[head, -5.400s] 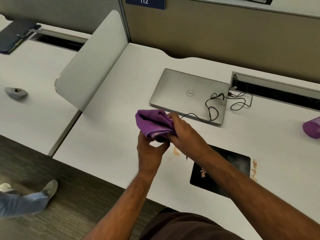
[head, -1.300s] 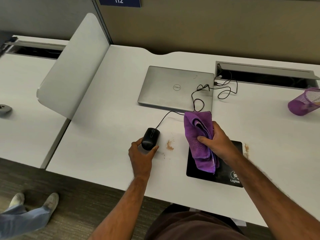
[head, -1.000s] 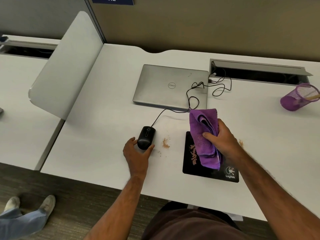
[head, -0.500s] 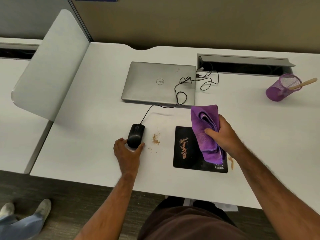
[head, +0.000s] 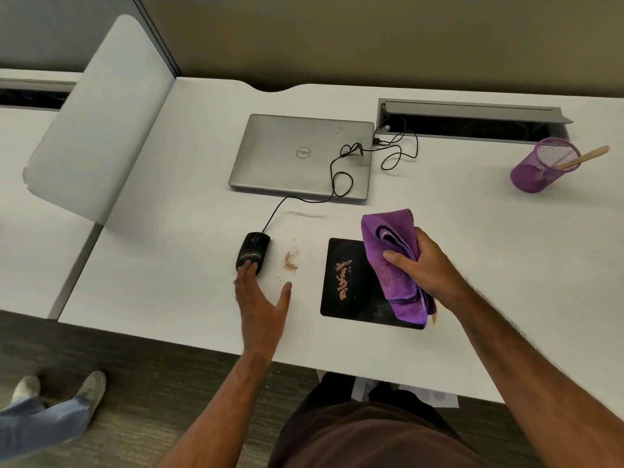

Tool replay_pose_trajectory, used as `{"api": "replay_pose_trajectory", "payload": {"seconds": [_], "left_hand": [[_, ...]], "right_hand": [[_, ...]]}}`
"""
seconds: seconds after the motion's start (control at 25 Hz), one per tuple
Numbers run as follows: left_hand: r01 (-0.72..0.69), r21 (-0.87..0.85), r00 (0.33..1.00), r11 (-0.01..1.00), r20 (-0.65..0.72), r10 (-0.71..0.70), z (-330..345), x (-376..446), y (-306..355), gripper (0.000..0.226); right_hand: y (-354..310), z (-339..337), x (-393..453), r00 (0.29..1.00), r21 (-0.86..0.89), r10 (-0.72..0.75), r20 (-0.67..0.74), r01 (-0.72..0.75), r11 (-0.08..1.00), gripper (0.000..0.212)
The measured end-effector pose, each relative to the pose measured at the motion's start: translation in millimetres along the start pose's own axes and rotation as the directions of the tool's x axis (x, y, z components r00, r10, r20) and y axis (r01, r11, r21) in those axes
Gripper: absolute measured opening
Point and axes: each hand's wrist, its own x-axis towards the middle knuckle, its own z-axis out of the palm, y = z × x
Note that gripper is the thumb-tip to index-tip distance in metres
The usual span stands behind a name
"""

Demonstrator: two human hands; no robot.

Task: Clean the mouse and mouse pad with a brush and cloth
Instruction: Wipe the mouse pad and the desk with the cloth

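On the white desk (head: 175, 251), the person is sitting with both arms stretched out over the work area. The left hand (head: 260, 298) is lying flat with the fingers straight and the thumb spread out, fingertips just touching the near end of the black mouse (head: 252, 251), not gripping it at all. The mouse cable (head: 332, 177) is looping back over the closed silver laptop (head: 300, 157) behind it. The right hand (head: 425, 265) is clutching a bunched-up purple cloth (head: 391, 255), which is hanging down over the right part of the black mouse pad (head: 341, 309), so it's covering that side. There's a streak of tan crumbs (head: 342, 280) sitting on the left half of the pad, and another little pile of crumbs on the desk (head: 290, 261) between the mouse and the pad. Far right, a purple mesh cup (head: 537, 173) is standing with a wooden handle (head: 584, 157) sticking out of it, can't tell if that's the brush.
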Motion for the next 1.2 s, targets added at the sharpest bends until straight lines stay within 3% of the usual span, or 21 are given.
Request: {"api": "replay_pose_trajectory", "payload": {"seconds": [0.2,0.36,0.52,0.6,0.76,0.88,1.0,1.2], "left_hand": [[-0.172,0.156,0.976,0.973,0.164,0.146,27.0,-33.4,8.4,0.078],[-0.275,0.26,0.939,0.925,0.278,0.201,43.4,-48.0,12.8,0.073],[-0.292,0.325,0.927,0.9,0.327,0.183,60.8,-61.8,13.0,0.074],[-0.274,0.304,0.932,0.912,0.316,0.175,67.3,-66.3,11.3,0.073],[-0.268,0.285,0.952,0.92,0.223,0.208,73.5,-71.6,7.0,0.067],[-0.223,0.238,0.971,0.945,0.139,0.194,74.3,-71.5,4.6,0.059],[-0.206,0.206,0.977,0.957,0.101,0.189,76.3,-70.3,4.3,0.05],[-0.199,0.141,0.979,0.97,0.072,0.19,76.5,-70.1,1.5,0.048]], "right_hand": [[8.7,0.9,-2.9,0.996,-0.019,-0.08,0.045,0.081,0.997,0.042],[7.3,7.2,-1.5,0.979,-0.289,-0.186,0.082,0.202,0.936,0.029],[5.4,13.7,1.5,0.934,-0.559,-0.309,0.179,0.355,0.75,0.029],[6.7,20.4,4.1,0.903,-0.611,-0.364,0.227,0.423,0.669,0.04],[18.3,35.7,6.9,0.881,-0.506,-0.359,0.309,0.472,0.721,0.069],[37.2,48.7,2.5,0.834,-0.489,-0.369,0.41,0.543,0.682,0.071],[60.1,56.8,0.8,0.767,-0.548,-0.399,0.502,0.639,0.54,0.072],[76.5,62.3,-2.9,0.744,-0.63,-0.427,0.514,0.665,0.401,0.069]]}}
